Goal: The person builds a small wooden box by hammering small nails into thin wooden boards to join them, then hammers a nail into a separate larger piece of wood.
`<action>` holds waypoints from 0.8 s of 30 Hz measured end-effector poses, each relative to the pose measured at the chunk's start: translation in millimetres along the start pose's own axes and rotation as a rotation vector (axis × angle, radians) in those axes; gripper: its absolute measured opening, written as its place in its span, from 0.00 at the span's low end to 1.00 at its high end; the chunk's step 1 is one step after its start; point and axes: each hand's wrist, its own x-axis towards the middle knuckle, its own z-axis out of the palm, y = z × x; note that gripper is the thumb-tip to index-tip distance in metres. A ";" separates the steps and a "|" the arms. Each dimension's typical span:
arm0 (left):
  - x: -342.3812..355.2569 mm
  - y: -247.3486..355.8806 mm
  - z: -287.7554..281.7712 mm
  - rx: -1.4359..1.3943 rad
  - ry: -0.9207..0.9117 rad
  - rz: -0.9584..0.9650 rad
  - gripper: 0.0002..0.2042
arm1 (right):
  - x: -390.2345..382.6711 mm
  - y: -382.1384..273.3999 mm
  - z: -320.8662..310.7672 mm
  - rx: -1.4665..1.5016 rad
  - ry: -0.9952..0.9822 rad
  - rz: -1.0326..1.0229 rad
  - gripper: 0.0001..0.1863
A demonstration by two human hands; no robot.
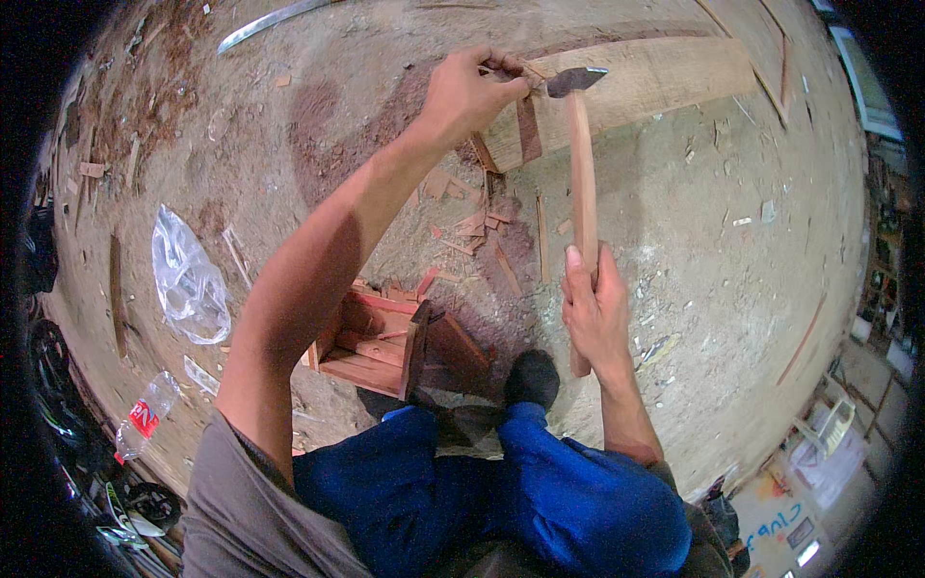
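Note:
My right hand (594,303) is wrapped round the wooden handle of a hammer (581,173). Its dark metal head is up at the far end, close to the fingertips of my left hand (469,91). That left hand is closed in a pinch over the near left end of a long pale board (665,87). Whatever its fingertips grip is too small to make out. A reddish-brown wood strip (529,130) shows across the board's end. By my feet stands a small open-topped wooden box (371,358), partly behind my left forearm.
Wood scraps (472,226) litter the dirt floor below the board. On the left lie a clear plastic bag (188,275) and a plastic bottle (146,416) with a red label. A metal strip (270,23) lies at the far left, and a white chair (829,429) stands at right.

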 end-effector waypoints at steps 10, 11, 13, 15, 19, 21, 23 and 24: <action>3.8 -2.2 5.1 -0.149 -0.027 -0.108 0.15 | 14.3 -12.4 -3.0 -0.001 0.029 -0.017 0.20; 3.5 -2.6 4.5 -0.151 -0.023 -0.112 0.15 | 14.8 -14.8 -3.7 -0.004 0.025 -0.017 0.20; 4.3 -3.1 4.6 -0.107 -0.007 -0.072 0.15 | 16.4 -18.6 -5.8 -0.007 0.061 -0.011 0.20; 6.9 -4.1 6.5 -0.100 -0.009 -0.066 0.15 | 19.5 -18.1 -8.8 -0.030 0.048 -0.015 0.20; 6.5 -12.8 4.6 -0.021 0.009 -0.064 0.16 | 24.3 -24.5 -3.5 -0.178 0.004 -0.026 0.23; 7.8 -11.1 7.6 -0.035 0.016 -0.041 0.16 | 25.2 -25.8 -5.7 -0.173 -0.002 -0.018 0.24; 7.9 -11.7 8.5 -0.046 0.025 -0.022 0.16 | 26.9 -24.1 -5.5 -0.166 -0.014 -0.011 0.25; 8.4 -12.1 8.5 -0.027 0.022 -0.019 0.16 | 28.3 -21.7 -4.7 -0.151 -0.004 -0.013 0.25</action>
